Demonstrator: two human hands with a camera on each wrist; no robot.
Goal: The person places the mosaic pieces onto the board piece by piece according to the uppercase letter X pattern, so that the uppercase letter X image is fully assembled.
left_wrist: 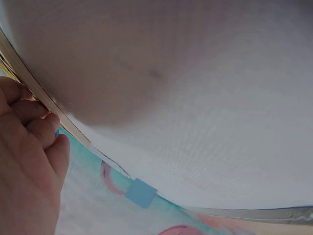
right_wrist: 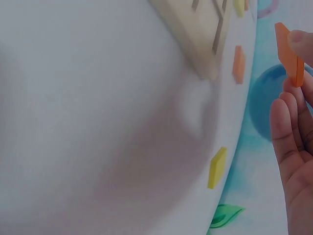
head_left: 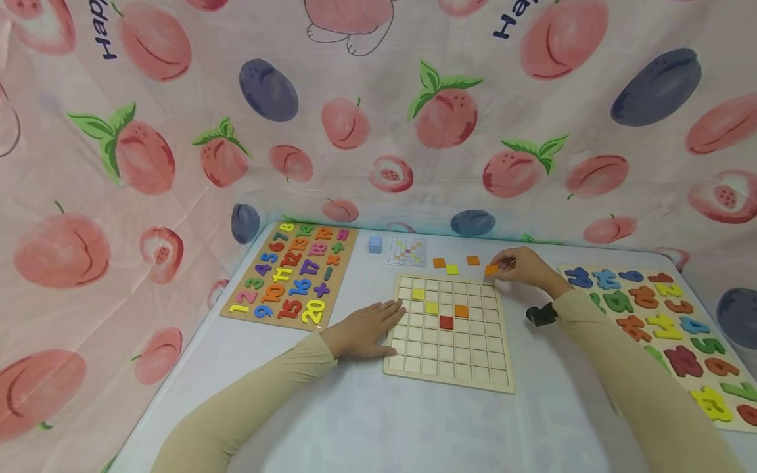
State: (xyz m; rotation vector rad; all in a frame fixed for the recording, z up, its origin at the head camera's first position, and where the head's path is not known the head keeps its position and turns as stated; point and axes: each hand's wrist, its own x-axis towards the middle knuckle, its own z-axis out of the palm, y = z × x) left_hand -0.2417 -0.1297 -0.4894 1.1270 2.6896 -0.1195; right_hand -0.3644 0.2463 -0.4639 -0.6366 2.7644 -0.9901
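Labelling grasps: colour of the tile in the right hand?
The tile is orange, clearest in the right wrist view.

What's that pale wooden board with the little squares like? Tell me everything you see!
The pale, square, wooden-looking board lies flat on the white table. Thin lines divide it into a grid of small squares. It holds two flat yellow tiles, one orange tile and one red tile. The person's left hand touches its left edge.

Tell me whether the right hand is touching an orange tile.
Touching: the right wrist view shows the right hand pinching the orange tile between thumb and fingers.
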